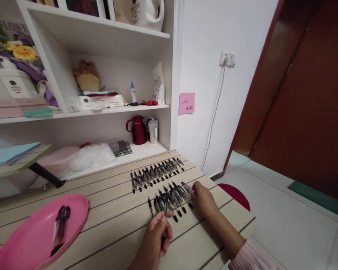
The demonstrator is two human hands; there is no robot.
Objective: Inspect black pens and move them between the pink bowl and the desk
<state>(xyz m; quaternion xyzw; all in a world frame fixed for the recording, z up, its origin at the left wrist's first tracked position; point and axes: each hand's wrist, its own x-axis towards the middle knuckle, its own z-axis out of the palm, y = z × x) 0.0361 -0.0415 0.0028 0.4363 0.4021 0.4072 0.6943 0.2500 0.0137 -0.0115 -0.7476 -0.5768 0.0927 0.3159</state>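
Observation:
My left hand [159, 230] is closed around a pen [166, 202], whose dark shaft points up and away from me. Just beyond it, a front row of black pens [177, 195] and caps lies on the wood-look table [115, 225]. At the right end of that row is my right hand [204, 198], its fingers pinched together at a clear, dark-tipped piece that looks like a pen cap [186, 186]. Behind lies a second row of pens [157, 173] with caps among them. On the left, a pink tray [25, 240] holds a few dark-capped pens [61, 227].
White shelves [115, 41] rise behind the table, with a red jug [138, 130] and a pale cup [153, 130] low down. A raised stand [22, 161] occupies the left. A red stool [235, 195] stands beyond the right table edge.

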